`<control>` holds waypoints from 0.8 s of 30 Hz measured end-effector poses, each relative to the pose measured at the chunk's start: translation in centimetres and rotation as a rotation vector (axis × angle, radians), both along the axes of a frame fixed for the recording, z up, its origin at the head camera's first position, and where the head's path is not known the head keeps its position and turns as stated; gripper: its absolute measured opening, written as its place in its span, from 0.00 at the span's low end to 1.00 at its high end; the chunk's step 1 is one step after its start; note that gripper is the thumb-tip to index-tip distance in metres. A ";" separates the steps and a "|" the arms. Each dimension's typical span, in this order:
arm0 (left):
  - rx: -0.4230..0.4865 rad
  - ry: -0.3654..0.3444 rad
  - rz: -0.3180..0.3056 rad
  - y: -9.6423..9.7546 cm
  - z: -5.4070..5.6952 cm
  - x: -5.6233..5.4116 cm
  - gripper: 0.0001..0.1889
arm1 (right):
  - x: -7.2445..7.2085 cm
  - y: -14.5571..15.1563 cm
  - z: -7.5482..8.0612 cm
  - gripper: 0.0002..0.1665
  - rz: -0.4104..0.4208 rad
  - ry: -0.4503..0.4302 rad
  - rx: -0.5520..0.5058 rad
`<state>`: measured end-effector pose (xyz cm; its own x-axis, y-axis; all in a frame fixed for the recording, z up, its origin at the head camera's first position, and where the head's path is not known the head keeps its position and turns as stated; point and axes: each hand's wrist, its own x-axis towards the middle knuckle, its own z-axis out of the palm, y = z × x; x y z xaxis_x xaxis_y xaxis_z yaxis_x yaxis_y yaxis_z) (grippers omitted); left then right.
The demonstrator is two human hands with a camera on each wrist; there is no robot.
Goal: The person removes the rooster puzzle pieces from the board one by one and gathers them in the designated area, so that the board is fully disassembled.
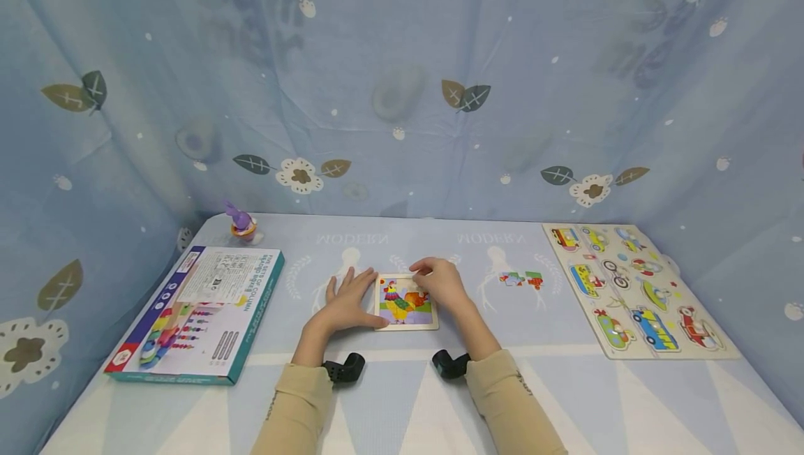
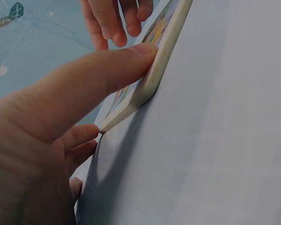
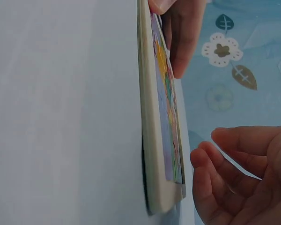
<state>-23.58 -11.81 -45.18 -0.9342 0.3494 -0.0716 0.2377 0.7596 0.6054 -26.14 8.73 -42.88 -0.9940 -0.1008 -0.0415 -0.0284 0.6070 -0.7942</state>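
Observation:
A small wooden tray puzzle [image 1: 407,326] with a colourful rooster picture lies in front of the person. The left hand [image 1: 347,305] spreads its fingers along the puzzle's left side, and its thumb [image 2: 126,63] presses on the frame's near-left corner. Over the puzzle's upper right edge is the right hand [image 1: 442,286], its fingers loosely bent. In the right wrist view a gap shows between that hand's thumb and fingers, and nothing appears between them. Two loose puzzle pieces, one mostly green and blue [image 1: 511,279], one orange and green [image 1: 534,280], lie to the right.
A boxed toy set [image 1: 201,308] lies at the left, with a purple toy figure in an orange-brown cup [image 1: 241,223] behind it. At the right lies a large wooden vehicle puzzle board [image 1: 634,291]. A patterned curtain [image 1: 402,92] hangs behind the table.

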 end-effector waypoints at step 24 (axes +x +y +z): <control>-0.004 0.001 -0.015 -0.1 0.4 0.1 0.51 | 0.0 -2.8 -0.2 0.07 0.192 0.009 0.251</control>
